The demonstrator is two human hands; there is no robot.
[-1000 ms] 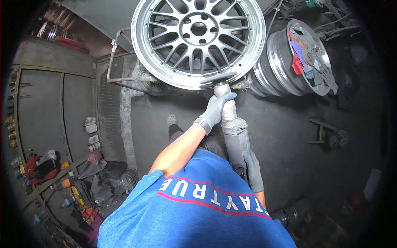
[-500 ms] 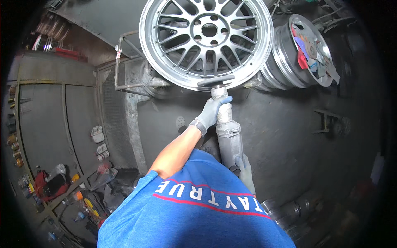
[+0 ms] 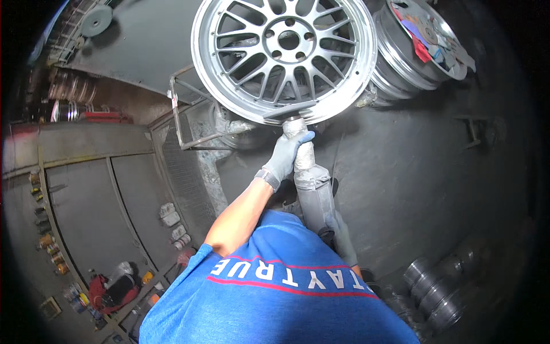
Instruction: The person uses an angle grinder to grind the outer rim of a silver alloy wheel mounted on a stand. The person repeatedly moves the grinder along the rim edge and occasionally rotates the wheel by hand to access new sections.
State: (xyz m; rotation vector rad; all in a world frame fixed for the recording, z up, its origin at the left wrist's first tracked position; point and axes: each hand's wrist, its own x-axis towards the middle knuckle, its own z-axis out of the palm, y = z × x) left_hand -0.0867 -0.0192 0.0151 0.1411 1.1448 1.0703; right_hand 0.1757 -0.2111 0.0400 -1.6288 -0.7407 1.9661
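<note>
Both my hands wear pale gloves and hold a grey angle grinder [image 3: 315, 198] upright in front of me. My left hand [image 3: 285, 155] is wrapped round its whitish, taped neck, thumb across the front. Lower down, my right hand [image 3: 342, 232] grips the rear of the body; its fingers are partly hidden behind the tool. A flat grey disc [image 3: 290, 110] on the grinder's head lies tilted against the lower rim of a silver multi-spoke alloy wheel [image 3: 289, 69]. Whether the disc is spinning cannot be told.
Bare wheel rims [image 3: 401, 57] lie stacked right of the wheel, cloths and scraps on top. A metal tube frame [image 3: 182, 114] stands to its left. Darker rims [image 3: 432, 292] are at the lower right. Bottles and a red bag [image 3: 109, 292] line the left wall.
My view has turned a little, shifting the surroundings. The disc has tilted, its right end higher, and its contact area lies slightly further left. Both hands keep their grip on the angle grinder.
</note>
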